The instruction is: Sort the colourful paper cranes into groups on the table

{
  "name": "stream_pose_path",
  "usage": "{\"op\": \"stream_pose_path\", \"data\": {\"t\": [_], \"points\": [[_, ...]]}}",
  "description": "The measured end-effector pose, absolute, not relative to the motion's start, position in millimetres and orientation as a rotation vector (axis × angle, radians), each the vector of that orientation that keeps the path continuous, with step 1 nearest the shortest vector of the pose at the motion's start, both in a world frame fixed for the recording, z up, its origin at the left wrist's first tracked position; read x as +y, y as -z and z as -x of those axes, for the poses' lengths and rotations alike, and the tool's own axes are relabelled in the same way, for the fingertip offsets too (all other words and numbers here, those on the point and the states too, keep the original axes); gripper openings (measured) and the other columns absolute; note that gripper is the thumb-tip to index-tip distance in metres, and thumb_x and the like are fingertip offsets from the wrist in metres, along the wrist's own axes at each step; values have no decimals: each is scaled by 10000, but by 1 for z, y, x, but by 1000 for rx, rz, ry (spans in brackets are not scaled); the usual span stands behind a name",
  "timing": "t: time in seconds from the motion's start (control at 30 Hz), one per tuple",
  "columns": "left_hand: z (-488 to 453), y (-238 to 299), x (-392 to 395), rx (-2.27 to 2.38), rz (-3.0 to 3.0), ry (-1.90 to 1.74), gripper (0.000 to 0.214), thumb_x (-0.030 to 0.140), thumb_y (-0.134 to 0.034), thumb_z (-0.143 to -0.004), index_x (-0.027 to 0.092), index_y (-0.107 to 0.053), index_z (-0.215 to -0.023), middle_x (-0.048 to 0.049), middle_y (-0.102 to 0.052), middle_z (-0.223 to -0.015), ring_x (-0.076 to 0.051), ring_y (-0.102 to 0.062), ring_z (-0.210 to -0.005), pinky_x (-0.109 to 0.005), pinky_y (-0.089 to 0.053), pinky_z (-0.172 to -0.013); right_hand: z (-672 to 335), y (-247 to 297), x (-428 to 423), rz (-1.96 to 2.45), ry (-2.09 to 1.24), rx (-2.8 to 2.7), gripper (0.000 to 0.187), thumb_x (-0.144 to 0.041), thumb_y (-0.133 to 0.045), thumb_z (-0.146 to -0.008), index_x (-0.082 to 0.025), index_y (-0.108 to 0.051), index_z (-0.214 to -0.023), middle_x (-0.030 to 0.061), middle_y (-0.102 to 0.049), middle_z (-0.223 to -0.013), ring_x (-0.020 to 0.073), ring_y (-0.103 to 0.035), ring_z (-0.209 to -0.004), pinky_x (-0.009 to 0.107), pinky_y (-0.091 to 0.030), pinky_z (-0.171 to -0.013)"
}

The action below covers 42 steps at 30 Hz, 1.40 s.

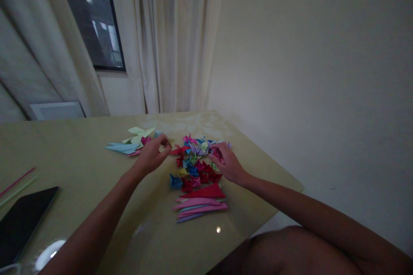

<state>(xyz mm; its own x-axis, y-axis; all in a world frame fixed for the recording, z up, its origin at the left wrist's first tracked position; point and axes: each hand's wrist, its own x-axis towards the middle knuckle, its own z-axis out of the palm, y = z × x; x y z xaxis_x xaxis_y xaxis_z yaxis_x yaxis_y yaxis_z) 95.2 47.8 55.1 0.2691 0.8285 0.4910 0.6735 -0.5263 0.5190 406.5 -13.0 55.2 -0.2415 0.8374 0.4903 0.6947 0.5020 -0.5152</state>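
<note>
Above the table, my left hand (154, 153) has its fingertips drawn together in a pinch; what they hold, if anything, I cannot make out. It is beside a loose group of pale green folded papers (139, 132) and light blue folded papers (121, 148). My right hand (230, 166) is closed at the right edge of the pile, its thumb and fingers around a pink folded paper piece (217, 153). Between the hands lie several small origami pieces (192, 169) in red, blue, purple and green. Nearer me is a row of flat folded paper strips (203, 203), with a red folded paper (206, 191) on top.
At the left lie a dark tablet-like slab (27, 212), a pink stick (17, 180) and a green stick (18, 191). A round white object (50, 255) is partly behind my left forearm. The table (254, 197) has a wall at its right and curtains (180, 38) behind.
</note>
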Motion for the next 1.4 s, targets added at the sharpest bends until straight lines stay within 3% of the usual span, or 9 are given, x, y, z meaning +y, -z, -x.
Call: {"op": "stream_pose_path", "data": {"t": [0.1, 0.3, 0.57, 0.77, 0.9, 1.17, 1.3, 1.4], "points": [[-130, -74, 21, 1043, -2436, -851, 78, 290, -539, -893, 232, -568, -848, -13, -679, -791, -191, -620, -727, -294, -454, -686, -380, -63, -25, 1103, -389, -2107, 287, -349, -647, -990, -225, -614, -1246, 65, -651, -1079, 210, -615, -897, 346, -485, -861], [-156, -74, -3, 927, -2514, -768, 57, 224, -543, -911, 220, -582, -869, -27, -679, -853, -182, -612, -738, -285, -435, -675, -374, -66, -34, 1068, -496, -2117, 103, -314, -655, -976, -223, -633, -1020, 24, -657, -901, 204, -624, -825, 313, -462, -780], [-155, -74, 0, 846, -2372, -722, 216, 394, -557, -1004, 220, -676, -955, -14, -720, -861, -169, -653, -750, -272, -483, -689, -393, -61, -36, 1072, -474, -2104, 106, -261, -561, -1000, -214, -623, -929, 4, -643, -825, 163, -585, -744, 271, -433, -709], [-93, -49, 61, 1558, -2467, -1087, 343, 441, -527, -960, 177, -690, -1104, -144, -712, -1139, -310, -657, -1100, -440, -500, -999, -433, -45, -38, 1161, -406, -2044, 39, -216, -586, -943, -203, -621, -954, 12, -651, -826, 160, -596, -711, 273, -445, -683], [-43, -20, 98, 2162, -2343, -914, 450, 400, -493, -947, 134, -655, -1271, -245, -645, -1344, -412, -576, -1282, -555, -438, -1079, -450, -39, -35, 1150, -421, -1955, 68, -237, -606, -944, -200, -659, -922, 27, -657, -857, 160, -603, -737, 265, -454, -672], [-31, -8, 103, 2063, -2216, -736, 352, 347, -470, -936, 170, -740, -1077, -121, -743, -1067, -334, -700, -1007, -409, -528, -853, -447, -30, -38, 1221, -491, -1919, 90, -219, -662, -926, -186, -745, -932, 23, -715, -822, 152, -598, -704, 259, -439, -663], [-35, -29, 104, 1919, -2104, -862, 280, 335, -542, -881, 180, -763, -954, -81, -787, -1010, -315, -719, -1008, -388, -533, -863, -437, -32, -41, 1264, -486, -1929, 93, -209, -667, -934, -190, -758, -934, 32, -748, -859, 158, -634, -721, 262, -446, -673], [-38, -52, 104, 1865, -2090, -957, 323, 403, -557, -880, 181, -768, -983, -80, -806, -1028, -280, -727, -998, -378, -545, -913, -428, -34, -39, 1329, -469, -1955, 91, -188, -680, -928, -184, -772, -927, 36, -757, -851, 162, -647, -715, 267, -448, -677]]}}
